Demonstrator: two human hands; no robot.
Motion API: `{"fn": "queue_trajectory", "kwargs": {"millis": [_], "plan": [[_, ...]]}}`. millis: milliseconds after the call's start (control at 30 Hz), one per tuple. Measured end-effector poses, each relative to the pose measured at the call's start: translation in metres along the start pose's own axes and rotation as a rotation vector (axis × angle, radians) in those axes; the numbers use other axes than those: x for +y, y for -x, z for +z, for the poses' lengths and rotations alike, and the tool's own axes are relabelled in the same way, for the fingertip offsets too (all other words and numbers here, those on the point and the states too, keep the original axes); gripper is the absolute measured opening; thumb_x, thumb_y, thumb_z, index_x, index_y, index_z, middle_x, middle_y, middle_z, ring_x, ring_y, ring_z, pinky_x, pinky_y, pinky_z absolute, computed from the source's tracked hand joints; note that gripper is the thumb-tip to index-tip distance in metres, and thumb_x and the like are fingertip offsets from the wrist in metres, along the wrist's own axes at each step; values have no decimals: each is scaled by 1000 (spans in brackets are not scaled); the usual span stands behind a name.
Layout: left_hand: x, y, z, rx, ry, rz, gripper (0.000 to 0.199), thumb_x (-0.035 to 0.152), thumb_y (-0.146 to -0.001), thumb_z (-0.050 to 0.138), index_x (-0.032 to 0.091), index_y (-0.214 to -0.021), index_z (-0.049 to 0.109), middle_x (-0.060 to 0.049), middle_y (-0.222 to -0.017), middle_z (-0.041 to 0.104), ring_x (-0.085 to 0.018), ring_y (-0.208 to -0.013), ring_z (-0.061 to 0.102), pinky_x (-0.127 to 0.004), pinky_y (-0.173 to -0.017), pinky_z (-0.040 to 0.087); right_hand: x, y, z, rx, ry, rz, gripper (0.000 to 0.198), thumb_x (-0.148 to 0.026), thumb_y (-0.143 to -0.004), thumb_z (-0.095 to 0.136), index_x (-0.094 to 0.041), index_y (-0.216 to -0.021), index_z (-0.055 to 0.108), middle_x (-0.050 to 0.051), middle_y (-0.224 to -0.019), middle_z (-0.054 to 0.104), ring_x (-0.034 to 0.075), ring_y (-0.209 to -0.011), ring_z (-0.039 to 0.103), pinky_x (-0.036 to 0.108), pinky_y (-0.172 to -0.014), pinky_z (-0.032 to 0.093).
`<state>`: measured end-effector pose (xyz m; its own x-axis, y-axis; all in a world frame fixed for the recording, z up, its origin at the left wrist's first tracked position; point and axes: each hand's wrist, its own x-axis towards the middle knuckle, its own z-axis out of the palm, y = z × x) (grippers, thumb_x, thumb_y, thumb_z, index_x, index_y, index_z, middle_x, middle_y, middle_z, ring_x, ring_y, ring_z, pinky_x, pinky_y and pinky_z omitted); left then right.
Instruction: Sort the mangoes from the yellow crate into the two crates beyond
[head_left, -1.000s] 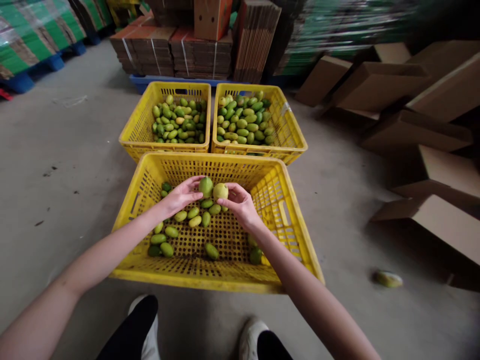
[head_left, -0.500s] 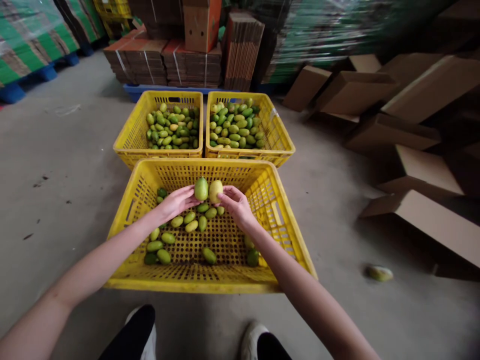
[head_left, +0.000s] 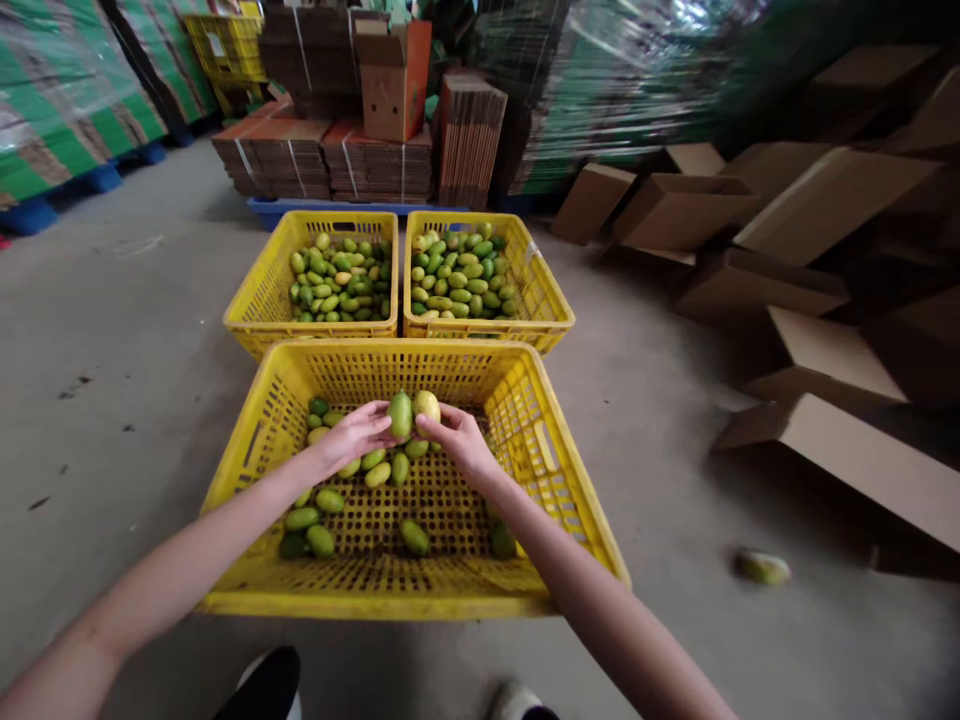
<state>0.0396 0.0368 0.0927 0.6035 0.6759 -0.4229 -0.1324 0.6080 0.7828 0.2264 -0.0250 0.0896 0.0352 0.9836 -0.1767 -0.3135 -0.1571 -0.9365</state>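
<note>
My left hand [head_left: 358,437] is closed on a green oval fruit [head_left: 400,414] held upright. Beside it, my right hand [head_left: 463,440] grips a paler yellow oval fruit [head_left: 427,406] between thumb and fingers. The two fruits are side by side, above the near yellow crate [head_left: 412,606]. Inside that crate, several loose green fruits lie on the perforated floor, mostly on the left and in the middle; one green fruit [head_left: 414,538] lies near the front. My right forearm partly hides another green fruit [head_left: 502,541] at the right.
Two yellow crates, left [head_left: 247,290] and right [head_left: 551,295], hold many green fruits just beyond. Bundled flat cardboard [head_left: 274,160] sits on a blue pallet behind them. Open cardboard boxes [head_left: 862,470] lie at the right. A single fruit [head_left: 765,567] rests on the floor there.
The whole view has shifted, so the crates and hands appear lower in the picture. Both hands still hold the same two fruits side by side, turned slightly.
</note>
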Motion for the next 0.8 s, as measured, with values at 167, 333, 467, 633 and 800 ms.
{"fn": "queue_trajectory", "kwargs": {"millis": [167,333,467,633,800], "plan": [[0,2,3,25,12,-29,28,17,-82,71,14,-109,64,-11,-103,74,-21,-93,72,-36,-94,54,5,-4,-1,123,-52,9,52,-44,-53,89,-22,-89,59,-3,-75,70,13,-65,61,26,-65,48],[-5,1,2,43,-23,-34,26,15,-76,77,19,-100,69,-5,-104,75,-21,-94,71,-30,-88,57,13,-4,3,153,-41,34,51,-39,-46,92,-21,-77,56,-5,-70,65,11,-63,58,26,-67,47],[-12,-3,2,141,45,-124,20,13,-81,71,21,-98,65,-3,-86,75,-19,-75,73,-29,-77,58,20,-1,0,187,-46,39,46,-40,-48,90,-20,-81,65,-5,-74,64,12,-68,58,27,-71,46],[21,0,26,221,70,-197,11,15,-90,57,15,-102,56,-7,-79,73,-18,-62,71,-28,-67,56,0,-9,2,184,-138,150,43,-44,-52,85,-18,-80,67,-2,-74,64,12,-65,57,26,-65,44],[91,-1,68,371,103,-115,20,17,-98,39,12,-90,57,-1,-61,61,-11,-46,55,-22,-52,48,-68,-38,24,212,-238,127,35,-39,-54,78,-21,-77,58,-5,-66,58,12,-57,52,25,-54,42]]}}
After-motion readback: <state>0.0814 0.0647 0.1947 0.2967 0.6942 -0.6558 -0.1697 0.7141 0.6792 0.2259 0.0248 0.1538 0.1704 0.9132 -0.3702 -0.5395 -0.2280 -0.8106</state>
